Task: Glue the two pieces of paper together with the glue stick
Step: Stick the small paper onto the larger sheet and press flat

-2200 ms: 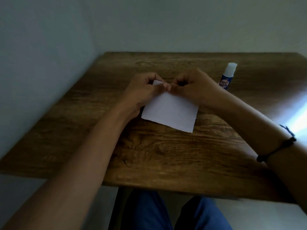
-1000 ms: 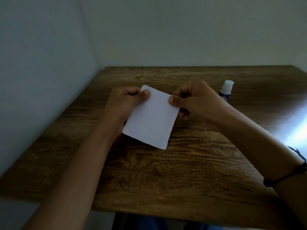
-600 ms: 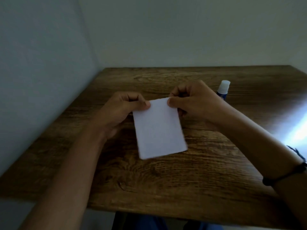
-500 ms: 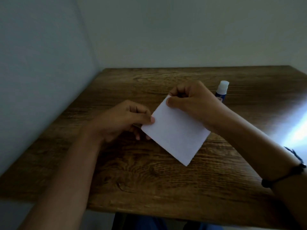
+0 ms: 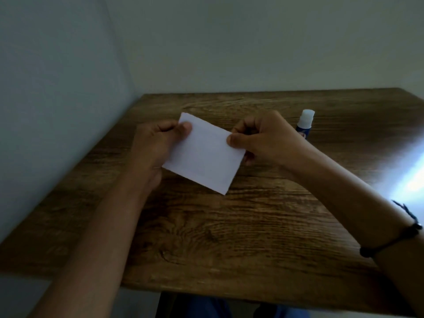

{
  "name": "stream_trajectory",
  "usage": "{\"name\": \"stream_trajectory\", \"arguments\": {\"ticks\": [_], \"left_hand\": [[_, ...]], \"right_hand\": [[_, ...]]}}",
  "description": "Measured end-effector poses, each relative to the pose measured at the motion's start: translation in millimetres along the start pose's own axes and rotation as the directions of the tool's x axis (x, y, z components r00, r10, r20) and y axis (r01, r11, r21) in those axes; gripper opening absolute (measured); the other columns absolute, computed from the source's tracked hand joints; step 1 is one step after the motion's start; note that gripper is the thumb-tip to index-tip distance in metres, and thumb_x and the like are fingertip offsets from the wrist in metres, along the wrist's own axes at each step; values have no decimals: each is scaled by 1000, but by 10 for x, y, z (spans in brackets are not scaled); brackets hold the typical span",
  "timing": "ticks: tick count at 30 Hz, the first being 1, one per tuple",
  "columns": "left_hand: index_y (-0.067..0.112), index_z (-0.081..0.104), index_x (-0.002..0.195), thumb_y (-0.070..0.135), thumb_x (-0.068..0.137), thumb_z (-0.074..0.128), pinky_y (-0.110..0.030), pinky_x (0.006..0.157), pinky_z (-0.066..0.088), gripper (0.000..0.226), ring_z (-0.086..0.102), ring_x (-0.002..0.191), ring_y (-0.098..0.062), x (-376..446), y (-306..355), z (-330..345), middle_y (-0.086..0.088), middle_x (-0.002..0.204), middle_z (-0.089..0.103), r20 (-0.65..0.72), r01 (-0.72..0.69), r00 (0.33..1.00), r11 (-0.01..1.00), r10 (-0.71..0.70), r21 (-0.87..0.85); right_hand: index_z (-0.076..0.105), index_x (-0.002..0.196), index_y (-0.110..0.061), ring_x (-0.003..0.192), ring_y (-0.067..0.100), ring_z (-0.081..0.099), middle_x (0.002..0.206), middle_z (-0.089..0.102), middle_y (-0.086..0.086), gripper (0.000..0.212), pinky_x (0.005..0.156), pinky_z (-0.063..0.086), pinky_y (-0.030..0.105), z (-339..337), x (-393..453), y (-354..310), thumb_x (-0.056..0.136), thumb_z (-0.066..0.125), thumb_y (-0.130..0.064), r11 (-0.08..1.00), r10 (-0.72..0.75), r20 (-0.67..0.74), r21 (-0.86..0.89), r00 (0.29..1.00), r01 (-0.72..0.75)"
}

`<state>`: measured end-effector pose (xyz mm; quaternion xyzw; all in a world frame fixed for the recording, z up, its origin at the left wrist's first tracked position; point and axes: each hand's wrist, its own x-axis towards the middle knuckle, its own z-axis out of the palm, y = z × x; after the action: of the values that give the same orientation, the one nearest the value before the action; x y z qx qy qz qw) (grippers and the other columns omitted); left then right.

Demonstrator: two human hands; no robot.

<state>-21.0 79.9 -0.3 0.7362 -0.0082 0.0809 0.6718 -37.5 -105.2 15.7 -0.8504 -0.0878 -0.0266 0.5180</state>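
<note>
A white rectangle of paper [image 5: 204,154] is held tilted above the wooden table [image 5: 229,237]. My left hand [image 5: 158,143] pinches its upper left corner, thumb on top. My right hand [image 5: 263,138] pinches its right edge between thumb and fingers. Faint lines near the paper's lower and right edges hint at a second sheet behind it, but I cannot tell for sure. A glue stick [image 5: 305,122] with a white cap and blue body stands capped on the table just behind my right hand.
Pale walls meet in a corner at the table's far left. A dark cord bracelet [image 5: 394,242] circles my right wrist. Bright light falls on the table's right side. Blue trousers [image 5: 206,308] show below the near edge.
The paper has been turned round between both hands. My left hand shifted its grip from a lower corner back up to the upper left corner. The glue stick stayed put.
</note>
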Motion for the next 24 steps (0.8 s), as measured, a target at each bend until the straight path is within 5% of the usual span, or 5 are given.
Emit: {"name": "stream_trajectory", "arguments": {"ticks": [6, 11, 14, 18, 24], "left_hand": [[28, 71, 56, 20, 73, 62, -26, 55, 48, 21, 65, 68, -11, 6, -26, -174, 10, 66, 71, 93, 86, 992, 995, -82, -43], [22, 66, 52, 23, 72, 56, -32, 54, 42, 22, 59, 54, -11, -42, -57, -196, 6, 58, 68, 415, -63, 908, 954, -67, 292], [24, 71, 67, 36, 71, 63, -30, 59, 47, 15, 62, 64, -11, -55, -32, -113, 8, 67, 70, 411, -114, 911, 976, 28, 186], [18, 71, 75, 44, 68, 64, -16, 48, 46, 28, 61, 56, -6, -128, -15, 21, 7, 66, 71, 495, -222, 863, 956, 101, 193], [21, 72, 74, 44, 67, 61, -16, 50, 46, 27, 63, 58, -6, -129, -29, 76, 7, 67, 72, 476, -225, 872, 957, 114, 183]], "right_hand": [[63, 69, -18, 58, 9, 64, 70, 69, 0, 11, 55, 54, 23, -3, -8, -2, 80, 64, -19, 998, 3, -83, 65, 997, 2], [61, 66, -17, 64, 6, 61, 71, 65, -4, 17, 53, 44, 23, -19, -17, -4, 81, 59, -25, 994, -9, -158, 107, 987, 26], [61, 63, -21, 62, 1, 59, 68, 62, -7, 18, 56, 42, 22, 22, -35, -20, 81, 60, -25, 997, -61, -93, 43, 994, 65], [65, 68, -24, 73, 6, 62, 75, 65, -7, 13, 59, 44, 23, 123, -50, -32, 80, 62, -26, 994, -104, -5, -14, 995, 104], [68, 70, -20, 76, 8, 62, 77, 67, -6, 11, 65, 47, 26, 153, -44, -19, 79, 64, -26, 993, -121, -48, -8, 992, 120]]}}
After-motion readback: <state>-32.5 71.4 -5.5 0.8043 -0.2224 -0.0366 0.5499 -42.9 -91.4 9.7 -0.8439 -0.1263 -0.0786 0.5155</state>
